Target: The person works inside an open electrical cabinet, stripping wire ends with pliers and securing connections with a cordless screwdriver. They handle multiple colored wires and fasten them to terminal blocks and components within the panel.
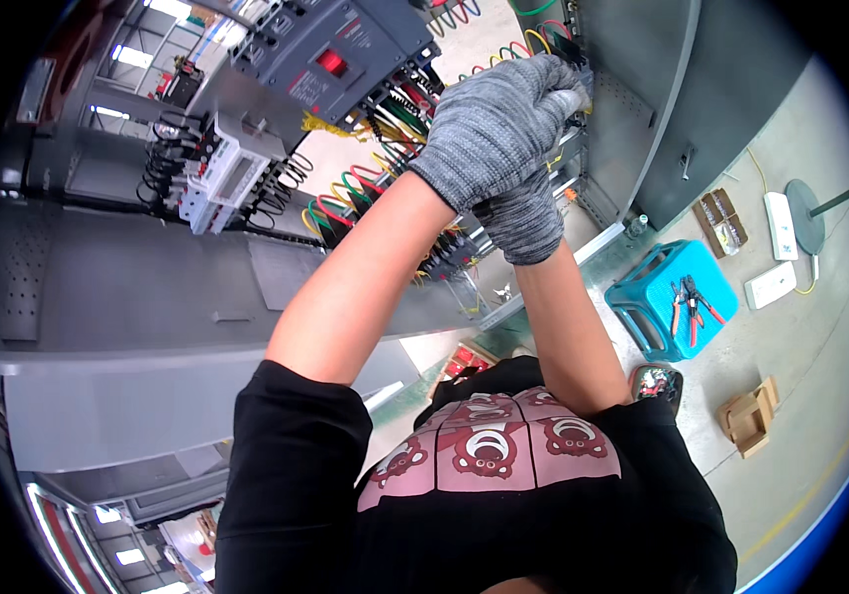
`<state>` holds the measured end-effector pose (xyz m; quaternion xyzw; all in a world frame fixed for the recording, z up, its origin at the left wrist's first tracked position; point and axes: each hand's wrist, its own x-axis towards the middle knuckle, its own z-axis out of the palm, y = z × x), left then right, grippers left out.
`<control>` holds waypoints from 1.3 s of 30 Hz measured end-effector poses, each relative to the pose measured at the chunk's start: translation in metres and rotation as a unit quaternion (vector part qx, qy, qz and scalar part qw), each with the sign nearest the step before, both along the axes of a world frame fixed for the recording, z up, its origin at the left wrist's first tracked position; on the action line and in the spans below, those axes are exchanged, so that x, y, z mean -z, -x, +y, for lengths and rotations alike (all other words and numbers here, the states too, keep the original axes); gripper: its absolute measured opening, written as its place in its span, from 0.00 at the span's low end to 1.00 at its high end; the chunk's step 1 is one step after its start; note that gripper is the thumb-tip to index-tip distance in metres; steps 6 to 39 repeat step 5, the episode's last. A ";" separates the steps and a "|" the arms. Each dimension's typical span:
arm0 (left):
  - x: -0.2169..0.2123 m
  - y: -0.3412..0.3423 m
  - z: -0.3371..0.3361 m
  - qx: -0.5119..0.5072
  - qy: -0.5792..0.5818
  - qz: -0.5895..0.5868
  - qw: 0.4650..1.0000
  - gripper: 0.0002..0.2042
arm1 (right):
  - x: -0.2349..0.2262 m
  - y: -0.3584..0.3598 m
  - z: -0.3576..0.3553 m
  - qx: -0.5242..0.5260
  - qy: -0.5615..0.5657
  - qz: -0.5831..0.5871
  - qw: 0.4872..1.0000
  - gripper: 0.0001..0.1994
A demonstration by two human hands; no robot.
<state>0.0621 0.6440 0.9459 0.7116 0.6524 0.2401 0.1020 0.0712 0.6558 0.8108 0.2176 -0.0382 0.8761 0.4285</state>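
Both of my hands wear grey knit gloves and reach into a grey electrical cabinet [157,297]. My left hand [494,129] is closed, fingers curled at the cabinet's right side beside coloured wires [535,45]. What it grips, if anything, is hidden. Just below and behind it, touching or nearly so, is my right hand [525,220]; its fingers are covered by the left. Left of my hands sits a large dark grey circuit breaker [340,59] with a red switch. Bundles of red, yellow and green wires [350,193] run under my left wrist.
A white meter-like module [236,173] with black wires is mounted at left. On the floor at right stand a blue stool [652,287] with pliers [694,309] on it, a cardboard box [746,416], a parts box [721,223] and white power strips [779,226]. The cabinet door [711,99] hangs at right.
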 end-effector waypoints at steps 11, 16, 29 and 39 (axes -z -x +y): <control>-0.006 0.001 0.002 0.034 0.038 0.067 0.996 0.14 | 0.009 0.013 -0.003 0.096 0.070 -0.114 0.986 0.22; -0.006 0.001 0.002 0.034 0.038 0.067 0.996 0.14 | 0.009 0.013 -0.003 0.096 0.070 -0.114 0.986 0.22; -0.006 0.001 0.002 0.034 0.038 0.067 0.996 0.14 | 0.009 0.013 -0.003 0.096 0.070 -0.114 0.986 0.22; -0.006 0.001 0.002 0.034 0.038 0.067 0.996 0.14 | 0.009 0.013 -0.003 0.096 0.070 -0.114 0.986 0.22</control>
